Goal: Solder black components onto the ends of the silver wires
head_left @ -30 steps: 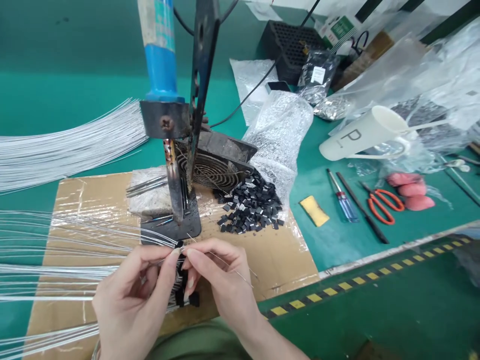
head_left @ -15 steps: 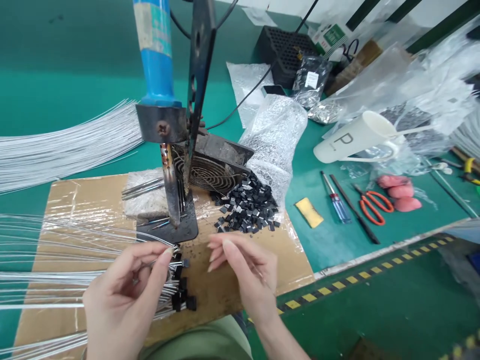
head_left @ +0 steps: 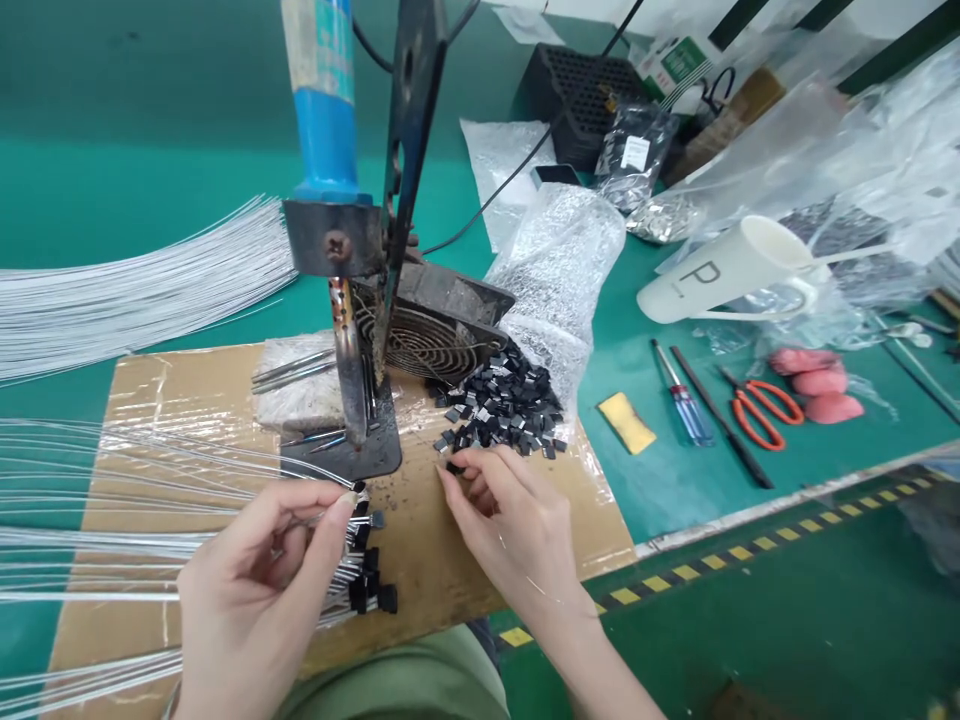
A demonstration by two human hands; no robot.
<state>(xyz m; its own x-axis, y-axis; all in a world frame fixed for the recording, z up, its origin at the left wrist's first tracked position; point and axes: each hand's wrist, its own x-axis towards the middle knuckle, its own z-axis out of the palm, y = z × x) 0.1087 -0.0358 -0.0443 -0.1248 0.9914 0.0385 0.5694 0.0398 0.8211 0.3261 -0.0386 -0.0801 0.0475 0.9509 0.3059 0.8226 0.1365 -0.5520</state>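
Low over a taped cardboard sheet [head_left: 525, 530], the left hand [head_left: 255, 590] pinches a fan of thin white wires [head_left: 112, 540] tipped with black parts [head_left: 367, 575]. Just beside it, the right hand [head_left: 517, 520] closes its fingertips on one piece at the near edge of the black component pile [head_left: 499, 410]. Beyond stands a soldering iron [head_left: 337, 250] on the green bench [head_left: 675, 480].

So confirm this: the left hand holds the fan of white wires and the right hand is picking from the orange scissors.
Not quite. In the head view the right hand picks at the pile of small black parts; the orange scissors lie untouched. The left hand does hold the white wires.
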